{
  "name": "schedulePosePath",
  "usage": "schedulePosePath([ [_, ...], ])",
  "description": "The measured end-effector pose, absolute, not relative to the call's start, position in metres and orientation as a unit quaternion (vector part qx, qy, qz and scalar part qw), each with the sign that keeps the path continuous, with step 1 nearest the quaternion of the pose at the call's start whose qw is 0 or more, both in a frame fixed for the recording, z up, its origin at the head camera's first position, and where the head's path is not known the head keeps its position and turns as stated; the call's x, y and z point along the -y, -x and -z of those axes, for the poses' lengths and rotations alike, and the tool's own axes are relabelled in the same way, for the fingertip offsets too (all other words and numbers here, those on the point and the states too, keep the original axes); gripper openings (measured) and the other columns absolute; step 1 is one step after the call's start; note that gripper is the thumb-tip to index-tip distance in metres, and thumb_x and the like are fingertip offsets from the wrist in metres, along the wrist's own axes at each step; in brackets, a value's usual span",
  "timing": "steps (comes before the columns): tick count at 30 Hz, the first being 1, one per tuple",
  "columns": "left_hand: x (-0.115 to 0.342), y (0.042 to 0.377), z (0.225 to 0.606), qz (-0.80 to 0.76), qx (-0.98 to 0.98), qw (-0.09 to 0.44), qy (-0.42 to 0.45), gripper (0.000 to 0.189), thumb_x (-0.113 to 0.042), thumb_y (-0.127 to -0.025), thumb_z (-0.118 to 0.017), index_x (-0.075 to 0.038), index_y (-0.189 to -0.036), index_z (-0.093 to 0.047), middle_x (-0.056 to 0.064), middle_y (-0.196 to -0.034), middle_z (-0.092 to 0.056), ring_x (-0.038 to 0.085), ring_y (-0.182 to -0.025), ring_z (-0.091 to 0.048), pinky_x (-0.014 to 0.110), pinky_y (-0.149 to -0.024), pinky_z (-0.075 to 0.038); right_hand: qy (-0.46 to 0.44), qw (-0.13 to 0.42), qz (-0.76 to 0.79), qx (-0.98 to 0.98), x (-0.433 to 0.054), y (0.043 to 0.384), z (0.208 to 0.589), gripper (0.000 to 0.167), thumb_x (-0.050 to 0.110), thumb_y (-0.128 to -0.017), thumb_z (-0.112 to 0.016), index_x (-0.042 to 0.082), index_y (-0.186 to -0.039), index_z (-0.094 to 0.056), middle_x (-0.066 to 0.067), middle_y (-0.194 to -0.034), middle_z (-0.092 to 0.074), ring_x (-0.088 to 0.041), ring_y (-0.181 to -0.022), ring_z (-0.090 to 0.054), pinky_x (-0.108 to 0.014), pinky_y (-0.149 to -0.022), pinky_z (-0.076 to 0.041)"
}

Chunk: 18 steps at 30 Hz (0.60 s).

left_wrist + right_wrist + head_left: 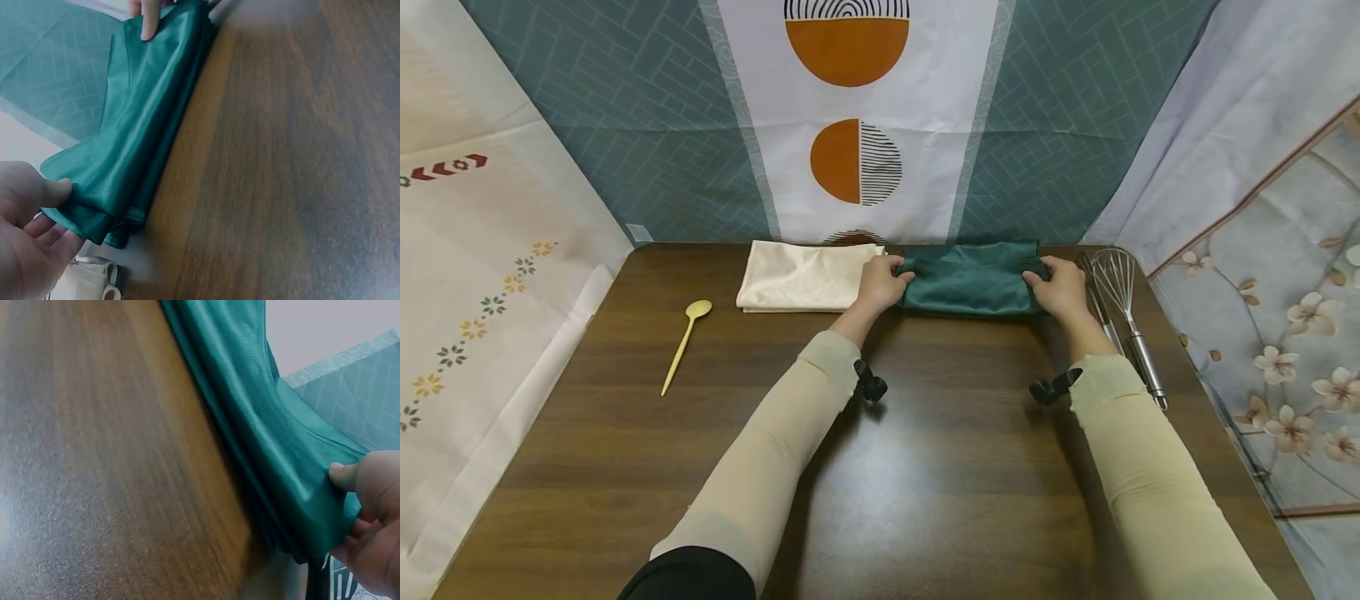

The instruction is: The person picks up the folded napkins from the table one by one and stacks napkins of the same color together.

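A folded green satin cloth [967, 281] lies at the far edge of the table. My left hand [882, 282] pinches its left end between thumb and fingers; in the left wrist view that end of the green cloth [119, 162] looks slightly raised. The right end is pinched by my right hand [1060, 287], thumb on top and fingers beneath, as the right wrist view shows with the hand [378, 519] at the cloth's corner. Just left of the green cloth, a folded cream cloth [808, 277] lies flat, partly behind my left hand.
A yellow spoon [687, 343] lies on the left of the brown wooden table [955, 483]. At the right edge, beside my right wrist, are a metal whisk [1127, 317] and another slim metal utensil [1101, 304]. A patterned curtain [857, 158] hangs right behind the table.
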<state>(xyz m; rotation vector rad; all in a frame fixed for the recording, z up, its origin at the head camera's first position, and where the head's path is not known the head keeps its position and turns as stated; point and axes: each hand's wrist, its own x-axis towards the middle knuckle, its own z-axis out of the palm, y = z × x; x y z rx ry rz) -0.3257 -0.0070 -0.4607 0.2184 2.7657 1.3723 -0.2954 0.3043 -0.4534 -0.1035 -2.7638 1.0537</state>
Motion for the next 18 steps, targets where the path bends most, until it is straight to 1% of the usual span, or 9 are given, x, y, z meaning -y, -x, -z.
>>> schedulePosePath([
  [2,0.0071,0.3255,0.4610,-0.439,-0.895,0.021,-0.071,0.038,-0.019,-0.099,-0.067,0.000,-0.132,-0.065,0.016,-0.130,-0.066,0.029,-0.122,-0.060,0.039,-0.099,-0.050,0.034,0.087,-0.345,0.934,-0.3039,0.2967,0.4545,0.042,0.017,-0.099,-0.066,-0.010,-0.131,-0.060,-0.031,-0.130,-0.060,-0.053,-0.125,-0.047,-0.061,-0.110,-0.032],
  [6,0.0069,0.3245,0.4610,-0.439,-0.895,0.016,-0.073,0.035,-0.017,-0.099,-0.067,0.000,-0.130,-0.066,0.016,-0.125,-0.068,0.030,-0.117,-0.062,0.040,-0.096,-0.052,0.036,0.084,-0.344,0.934,-0.3031,0.2973,0.4555,0.041,0.015,-0.098,-0.067,-0.009,-0.131,-0.061,-0.030,-0.129,-0.062,-0.054,-0.125,-0.046,-0.060,-0.108,-0.034],
  [9,0.0065,0.3244,0.4609,-0.439,-0.895,0.014,-0.075,0.036,-0.017,-0.100,-0.067,-0.001,-0.131,-0.066,0.015,-0.125,-0.068,0.029,-0.115,-0.062,0.040,-0.096,-0.052,0.034,0.096,-0.348,0.932,-0.3020,0.2975,0.4559,0.039,0.014,-0.098,-0.067,-0.009,-0.129,-0.063,-0.030,-0.126,-0.063,-0.055,-0.124,-0.046,-0.061,-0.108,-0.033],
  [12,0.0064,0.3248,0.4607,-0.438,-0.896,0.012,-0.074,0.035,-0.017,-0.100,-0.067,-0.002,-0.131,-0.066,0.014,-0.124,-0.067,0.028,-0.114,-0.062,0.040,-0.095,-0.051,0.029,0.112,-0.342,0.933,-0.3004,0.2980,0.4565,0.037,0.015,-0.096,-0.068,-0.008,-0.125,-0.065,-0.030,-0.121,-0.065,-0.054,-0.121,-0.049,-0.060,-0.106,-0.035],
  [16,0.0064,0.3250,0.4602,-0.434,-0.898,0.006,-0.073,0.033,-0.017,-0.100,-0.067,-0.002,-0.129,-0.068,0.014,-0.121,-0.067,0.028,-0.110,-0.063,0.040,-0.094,-0.051,0.027,0.115,-0.335,0.935,-0.2997,0.2975,0.4573,0.037,0.016,-0.096,-0.068,-0.008,-0.125,-0.065,-0.030,-0.119,-0.066,-0.054,-0.121,-0.049,-0.059,-0.107,-0.035],
  [18,0.0067,0.3244,0.4602,-0.425,-0.902,-0.002,-0.071,0.031,-0.017,-0.099,-0.067,-0.003,-0.127,-0.069,0.014,-0.118,-0.068,0.027,-0.108,-0.063,0.040,-0.094,-0.052,0.029,0.106,-0.333,0.936,-0.3004,0.2966,0.4581,0.039,0.016,-0.098,-0.067,-0.009,-0.127,-0.063,-0.032,-0.122,-0.064,-0.056,-0.123,-0.046,-0.060,-0.109,-0.033],
])
